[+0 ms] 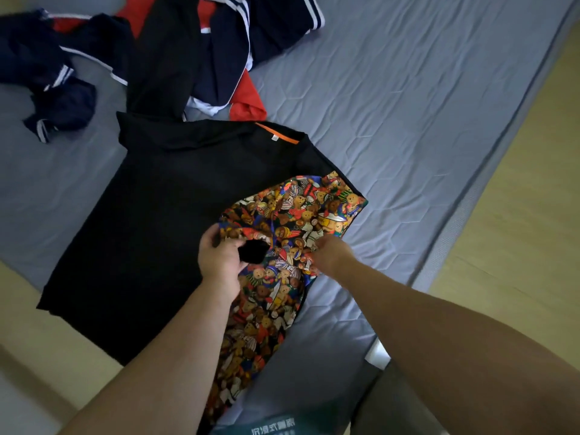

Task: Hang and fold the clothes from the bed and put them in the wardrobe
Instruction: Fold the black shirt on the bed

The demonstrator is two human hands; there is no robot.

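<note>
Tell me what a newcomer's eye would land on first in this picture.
The bright bear-print garment stands out first. It lies over the right part of a flat black shirt, and the left hand and right hand both grip it. Behind them, on the far left of the grey-blue bed, sits a rumpled pile of navy, red and white clothes.

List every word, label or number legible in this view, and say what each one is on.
"沉浸式", probably; it is blurred and the characters after it are unreadable: white print on the dark green fabric at the bottom edge.
Too small to read: the white neck tag inside the black shirt.
Too blurred to read: any lettering within the bear-print garment.
No other text shows.
</note>
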